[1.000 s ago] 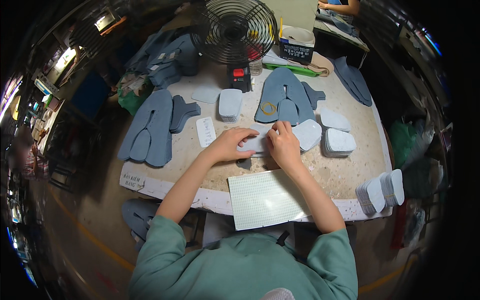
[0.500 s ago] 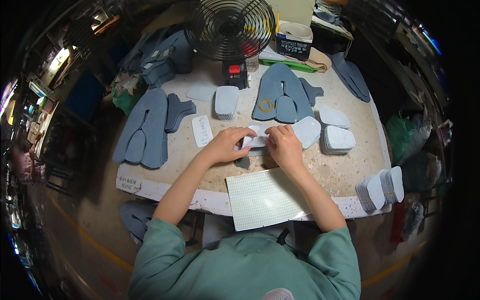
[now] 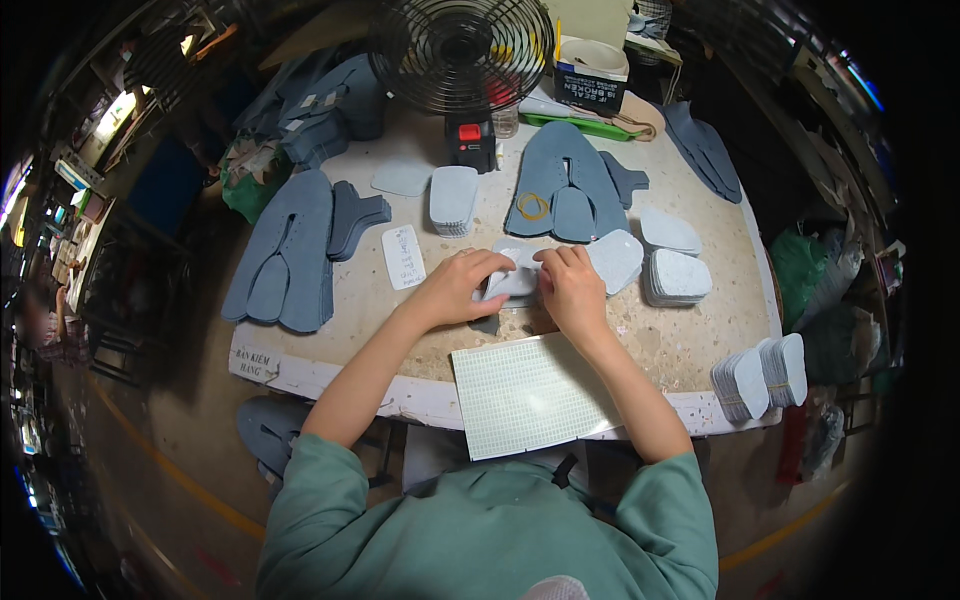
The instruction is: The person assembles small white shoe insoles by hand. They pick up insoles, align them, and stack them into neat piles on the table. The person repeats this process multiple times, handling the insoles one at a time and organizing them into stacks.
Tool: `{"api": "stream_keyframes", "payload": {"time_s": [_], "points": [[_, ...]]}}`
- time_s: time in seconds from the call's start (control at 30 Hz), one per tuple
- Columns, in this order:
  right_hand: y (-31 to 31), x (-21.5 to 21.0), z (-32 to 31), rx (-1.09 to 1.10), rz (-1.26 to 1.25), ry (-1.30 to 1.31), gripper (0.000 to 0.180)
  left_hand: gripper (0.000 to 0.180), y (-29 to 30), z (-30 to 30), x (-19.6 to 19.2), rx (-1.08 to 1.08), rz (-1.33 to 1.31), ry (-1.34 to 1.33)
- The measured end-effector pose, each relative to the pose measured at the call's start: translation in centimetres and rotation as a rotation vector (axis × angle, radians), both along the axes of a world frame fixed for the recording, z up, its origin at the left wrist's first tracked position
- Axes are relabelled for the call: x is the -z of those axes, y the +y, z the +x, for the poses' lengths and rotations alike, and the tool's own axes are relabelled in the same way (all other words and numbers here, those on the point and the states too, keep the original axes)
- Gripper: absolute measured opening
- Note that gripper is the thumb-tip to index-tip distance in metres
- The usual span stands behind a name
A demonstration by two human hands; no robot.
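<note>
Both hands meet over the middle of the worktable on a stack of pale grey rounded fabric pieces [image 3: 518, 280]. Curled fingers of my left hand [image 3: 462, 287] grip the left side of the top piece, which bends up there. At its right edge, my right hand [image 3: 573, 290] has its fingertips pressed together on the same piece; the thumb is partly hidden. A small dark scrap [image 3: 486, 325] lies just below the left hand. Close by on the right is a pale grey rounded stack [image 3: 616, 262]. Below the hands sits a white sheet printed with a small grid [image 3: 535, 395].
Blue-grey shoe-upper pieces [image 3: 280, 250] are stacked at left, with another such stack [image 3: 565, 180] behind my hands. Pale stacks [image 3: 678, 278] stand to the right, and banded ones [image 3: 742, 385] at the front-right edge. A black fan [image 3: 462, 50] and a tub [image 3: 592, 75] stand at the back.
The top pale piece shows a more raised, curved surface between my fingers. Both hands stay in nearly the same place. The whole view has shifted slightly.
</note>
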State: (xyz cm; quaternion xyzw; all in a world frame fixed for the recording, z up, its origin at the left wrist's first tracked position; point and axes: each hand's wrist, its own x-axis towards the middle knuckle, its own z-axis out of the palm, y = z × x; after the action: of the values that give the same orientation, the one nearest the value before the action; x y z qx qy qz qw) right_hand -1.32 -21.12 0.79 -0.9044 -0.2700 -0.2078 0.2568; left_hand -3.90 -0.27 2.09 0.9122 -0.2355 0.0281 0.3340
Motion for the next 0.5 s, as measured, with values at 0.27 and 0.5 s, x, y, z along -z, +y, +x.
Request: {"api": "stream_keyframes", "payload": {"time_s": [0.27,0.5], "points": [[0.8,-0.5,-0.8,-0.100,0.057,0.209,0.028,0.069,0.0,-0.1,-0.4,-0.092,-0.078,0.078],[-0.4,-0.8,0.6,-0.048,0.079,0.084,0.030,0.061,0.1,-0.1,0.3,-0.066,-0.112,0.076]]}}
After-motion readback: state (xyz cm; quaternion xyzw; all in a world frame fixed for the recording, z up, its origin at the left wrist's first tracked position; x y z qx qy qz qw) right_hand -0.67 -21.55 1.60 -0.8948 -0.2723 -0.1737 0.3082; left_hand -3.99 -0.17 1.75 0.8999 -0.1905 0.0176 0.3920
